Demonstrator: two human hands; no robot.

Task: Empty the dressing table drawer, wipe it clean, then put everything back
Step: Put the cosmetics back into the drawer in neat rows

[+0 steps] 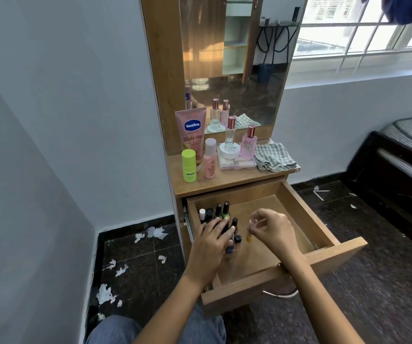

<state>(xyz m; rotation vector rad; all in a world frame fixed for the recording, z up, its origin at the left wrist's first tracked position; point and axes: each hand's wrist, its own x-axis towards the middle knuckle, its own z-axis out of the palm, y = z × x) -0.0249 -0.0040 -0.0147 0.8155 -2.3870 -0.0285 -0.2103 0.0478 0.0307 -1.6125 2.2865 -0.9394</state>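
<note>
The wooden drawer [324,219] of the dressing table is pulled out wide. Several nail polish bottles [221,213] stand upright in its left part. My left hand [211,244] rests on that cluster, fingers wrapped around some dark bottles. My right hand [272,228] hovers over the drawer's middle and pinches a small clear bottle with yellow polish [249,238] by its cap. The right half of the drawer floor is bare wood. A checked cloth [274,157] lies folded on the tabletop's right end.
On the tabletop stand a pink Vaseline tube [192,134], a green stick [189,166], a pink bottle [209,162], two perfume bottles [248,142] and a white jar on a palette [237,163]. Torn paper scraps [155,232] litter the dark floor at left. A bed [403,157] is at right.
</note>
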